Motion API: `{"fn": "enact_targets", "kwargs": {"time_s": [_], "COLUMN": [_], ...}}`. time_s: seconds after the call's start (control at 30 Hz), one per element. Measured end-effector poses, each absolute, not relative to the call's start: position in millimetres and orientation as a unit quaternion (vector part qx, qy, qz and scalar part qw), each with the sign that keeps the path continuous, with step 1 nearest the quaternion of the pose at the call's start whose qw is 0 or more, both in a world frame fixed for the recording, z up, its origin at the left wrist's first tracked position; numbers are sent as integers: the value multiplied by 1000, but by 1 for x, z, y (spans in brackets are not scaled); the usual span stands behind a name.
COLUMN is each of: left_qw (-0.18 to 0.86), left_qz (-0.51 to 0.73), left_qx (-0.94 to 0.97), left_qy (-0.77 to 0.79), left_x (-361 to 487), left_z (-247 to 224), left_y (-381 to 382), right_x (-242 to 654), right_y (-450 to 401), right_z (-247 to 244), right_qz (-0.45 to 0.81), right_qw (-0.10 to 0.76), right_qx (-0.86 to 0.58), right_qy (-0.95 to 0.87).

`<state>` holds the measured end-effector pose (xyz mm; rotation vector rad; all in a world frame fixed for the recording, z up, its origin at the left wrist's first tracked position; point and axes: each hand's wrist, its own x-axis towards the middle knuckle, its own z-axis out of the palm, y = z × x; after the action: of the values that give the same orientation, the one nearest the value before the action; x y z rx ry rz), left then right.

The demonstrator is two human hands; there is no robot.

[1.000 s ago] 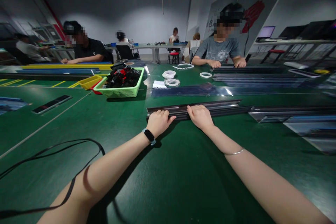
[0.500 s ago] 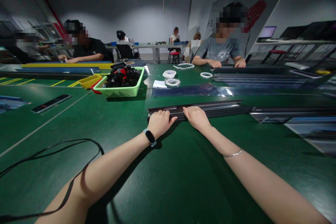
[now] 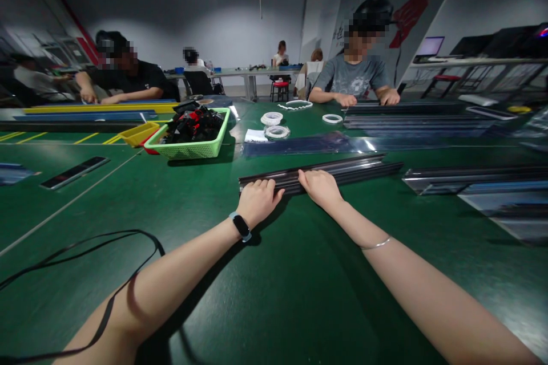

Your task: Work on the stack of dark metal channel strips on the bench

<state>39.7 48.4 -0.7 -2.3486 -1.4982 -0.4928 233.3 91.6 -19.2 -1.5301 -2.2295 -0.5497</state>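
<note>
A dark, glossy grooved strip [image 3: 359,166] lies slightly slanted on the green table [image 3: 274,285], its right end farther from me. My left hand [image 3: 258,202], with a smart band at the wrist, has its fingers wrapped over the near edge at the strip's left end. Close beside it, my right hand [image 3: 322,188] grips the strip around its middle, fingertips on the upper face. The thumb of my left hand points toward my right hand, and the two hands do not touch. The undersides of both hands are hidden.
A green basket [image 3: 184,151] of black and red parts stands left of centre beside a yellow tray [image 3: 139,134]. Tape rolls [image 3: 277,132] and a clear film [image 3: 299,146] lie beyond the strip. More profiles [image 3: 462,174] lie right. A person [image 3: 355,77] works opposite.
The strip's right end has tilted slightly farther away from me, with both hands still on it. The whole view has shifted a little, so surrounding things appear farther left.
</note>
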Motion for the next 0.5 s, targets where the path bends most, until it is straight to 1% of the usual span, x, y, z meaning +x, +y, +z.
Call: {"fn": "enact_targets", "kwargs": {"time_s": [0.27, 0.5], "left_qw": [147, 138], "left_qz": [-176, -187], "left_qx": [-817, -813], "left_qy": [-529, -533], "left_x": [32, 33], "left_z": [-3, -7], "left_y": [53, 58], "right_x": [254, 254], "right_y": [94, 91], "right_z": [-22, -24], "right_qz": [-218, -221], "right_qw": [205, 212], "right_qx": [-626, -639], "right_qy": [-720, -706]}}
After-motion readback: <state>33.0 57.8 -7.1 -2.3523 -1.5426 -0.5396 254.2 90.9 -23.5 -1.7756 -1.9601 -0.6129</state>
